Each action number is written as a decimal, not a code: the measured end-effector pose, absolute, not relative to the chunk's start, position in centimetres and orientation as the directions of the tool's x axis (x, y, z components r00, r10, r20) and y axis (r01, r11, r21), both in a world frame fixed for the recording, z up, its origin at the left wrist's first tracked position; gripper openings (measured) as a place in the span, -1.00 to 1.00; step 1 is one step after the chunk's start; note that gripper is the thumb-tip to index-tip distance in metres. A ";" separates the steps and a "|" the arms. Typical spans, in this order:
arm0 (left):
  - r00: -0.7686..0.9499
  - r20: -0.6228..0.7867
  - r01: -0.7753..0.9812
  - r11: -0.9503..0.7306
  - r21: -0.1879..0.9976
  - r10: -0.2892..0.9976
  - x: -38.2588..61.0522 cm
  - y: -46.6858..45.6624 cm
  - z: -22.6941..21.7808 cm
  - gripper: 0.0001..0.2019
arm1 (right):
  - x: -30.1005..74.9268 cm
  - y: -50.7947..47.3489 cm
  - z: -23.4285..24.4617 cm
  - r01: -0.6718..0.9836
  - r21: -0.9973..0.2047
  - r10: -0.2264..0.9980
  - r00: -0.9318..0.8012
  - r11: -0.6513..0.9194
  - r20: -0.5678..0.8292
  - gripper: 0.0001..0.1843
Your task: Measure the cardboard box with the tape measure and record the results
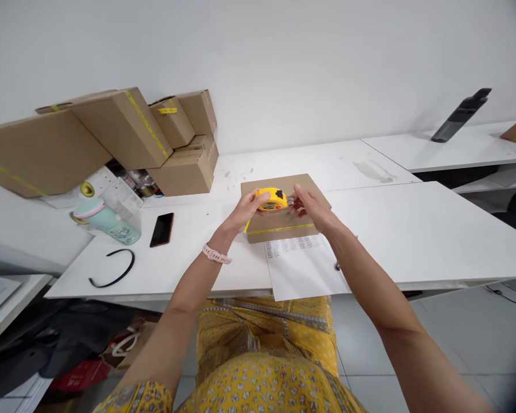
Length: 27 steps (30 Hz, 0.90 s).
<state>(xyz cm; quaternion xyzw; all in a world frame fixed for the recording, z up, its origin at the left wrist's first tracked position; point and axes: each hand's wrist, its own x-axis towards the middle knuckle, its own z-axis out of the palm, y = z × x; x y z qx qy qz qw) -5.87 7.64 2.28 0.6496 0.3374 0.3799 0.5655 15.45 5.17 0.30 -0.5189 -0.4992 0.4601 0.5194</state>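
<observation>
A yellow tape measure (274, 198) with a black button sits in my left hand (246, 209), thumb on top and fingers wrapped around its left side. My right hand (308, 206) is closed at the other end of it, pinching a short greyish piece at the mouth that looks like the end of the blade. Both hands are just above a closed cardboard box (279, 226) with yellow tape along its edge. A printed sheet of paper (303, 272) lies partly under the box and hangs over the table's front edge.
Several cardboard boxes (184, 175) are stacked at the back left. Nearer are a mint bottle (112, 223), a phone (161, 229) and a black headband (126, 269) on the white table (391, 229). A dark bottle (460, 117) stands at the far right.
</observation>
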 end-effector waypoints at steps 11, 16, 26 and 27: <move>0.127 0.033 0.172 -0.055 0.984 0.991 -16.9 12.2 1.3 -0.51 | 25.9 11.1 -1.6 0.091 -0.994 0.821 0.571 -0.056 0.006 -0.65; 0.111 -0.023 0.234 -0.003 0.972 0.994 -18.7 13.6 0.3 -0.54 | 25.2 11.5 -4.1 0.154 -0.973 0.823 0.565 -0.173 -0.057 -0.63; 0.175 -0.029 0.277 -0.021 0.961 0.984 -16.2 14.3 -0.2 -0.54 | 23.2 12.5 -3.7 0.308 -0.929 0.863 0.505 -0.208 -0.025 -0.63; 0.183 -0.036 0.279 -0.017 0.960 0.982 -16.2 14.3 -0.2 -0.52 | 23.2 12.5 -3.7 0.296 -0.929 0.863 0.504 -0.221 -0.045 -0.63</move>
